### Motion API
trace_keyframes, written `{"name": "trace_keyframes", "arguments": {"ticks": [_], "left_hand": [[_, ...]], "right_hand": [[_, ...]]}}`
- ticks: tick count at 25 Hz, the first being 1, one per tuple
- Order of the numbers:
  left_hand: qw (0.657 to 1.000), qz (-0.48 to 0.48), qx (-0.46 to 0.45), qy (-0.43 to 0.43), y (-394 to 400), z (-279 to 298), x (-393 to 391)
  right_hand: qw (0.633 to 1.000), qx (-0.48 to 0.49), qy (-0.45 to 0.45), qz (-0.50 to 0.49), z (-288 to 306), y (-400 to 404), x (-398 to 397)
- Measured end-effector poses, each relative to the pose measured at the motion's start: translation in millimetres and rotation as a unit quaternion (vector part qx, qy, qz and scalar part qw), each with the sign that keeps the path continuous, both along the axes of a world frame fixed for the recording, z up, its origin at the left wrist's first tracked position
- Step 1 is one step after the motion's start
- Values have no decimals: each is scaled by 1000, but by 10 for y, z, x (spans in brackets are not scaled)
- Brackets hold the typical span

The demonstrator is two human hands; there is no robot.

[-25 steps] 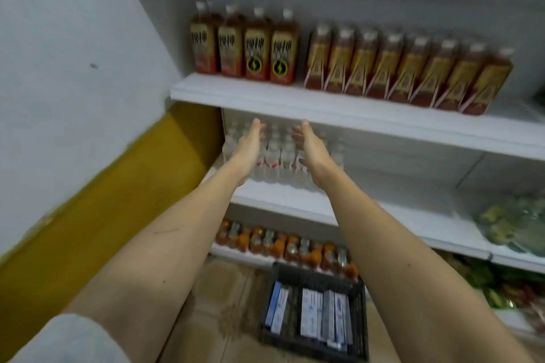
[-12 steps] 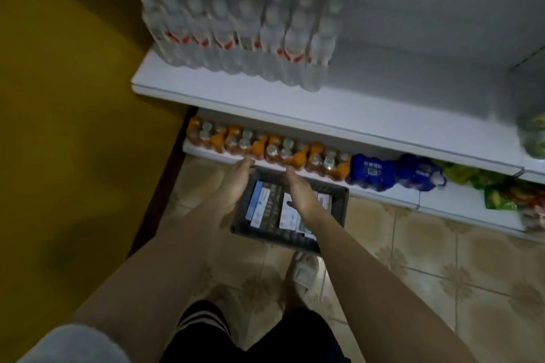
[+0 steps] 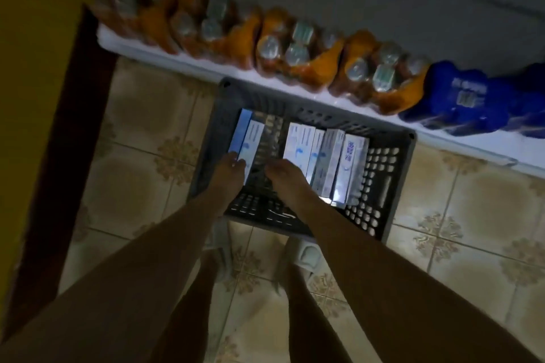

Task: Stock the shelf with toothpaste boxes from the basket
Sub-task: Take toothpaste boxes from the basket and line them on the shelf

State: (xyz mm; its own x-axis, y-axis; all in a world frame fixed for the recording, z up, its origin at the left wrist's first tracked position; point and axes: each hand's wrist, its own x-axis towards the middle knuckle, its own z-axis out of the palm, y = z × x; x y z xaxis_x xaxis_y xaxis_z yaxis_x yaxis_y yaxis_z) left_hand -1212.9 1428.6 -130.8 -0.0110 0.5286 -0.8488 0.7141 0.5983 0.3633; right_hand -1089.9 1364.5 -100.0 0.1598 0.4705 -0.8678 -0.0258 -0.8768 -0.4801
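A dark grey plastic basket (image 3: 295, 97) stands on the tiled floor against the lowest shelf. Two light blue and white toothpaste boxes (image 3: 249, 138) lie at its left side. Several more toothpaste boxes (image 3: 327, 156) lie side by side right of the middle. My left hand (image 3: 228, 177) reaches into the basket, its fingertips on the near ends of the left pair. My right hand (image 3: 284, 178) is down in the gap between the two groups, touching the left edge of the right group. No box is lifted.
The lowest white shelf (image 3: 206, 66) carries shrink-wrapped packs of orange bottles (image 3: 283, 44) and a blue pack (image 3: 466, 100) to the right. A yellow wall with a dark skirting (image 3: 35, 38) borders the left. My slippered feet (image 3: 303, 256) stand just before the basket.
My view has tilted from the upper shelves down to the floor. Both hands have dropped from shelf height into the basket and now touch the boxes.
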Motion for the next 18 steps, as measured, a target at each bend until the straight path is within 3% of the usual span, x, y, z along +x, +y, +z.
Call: {"name": "trace_keyframes", "arguments": {"ticks": [3,7,12,16,18], "left_hand": [[999,-15,52,2,118,-893,-52],[996,-43,76,3,358,-1656,-23],[987,-67,119,83,367,-1862,108],[970,-217,58,98,199,-1896,270],[963,-220,86,127,15,-1921,339]], "right_hand": [[994,42,-48,84,-1014,421,-146],[971,92,-137,175,-1789,1006,-184],[963,47,-181,194,-2211,1199,-172],[945,-12,-234,229,-2205,987,27],[938,-12,-217,271,-2189,904,111]]}}
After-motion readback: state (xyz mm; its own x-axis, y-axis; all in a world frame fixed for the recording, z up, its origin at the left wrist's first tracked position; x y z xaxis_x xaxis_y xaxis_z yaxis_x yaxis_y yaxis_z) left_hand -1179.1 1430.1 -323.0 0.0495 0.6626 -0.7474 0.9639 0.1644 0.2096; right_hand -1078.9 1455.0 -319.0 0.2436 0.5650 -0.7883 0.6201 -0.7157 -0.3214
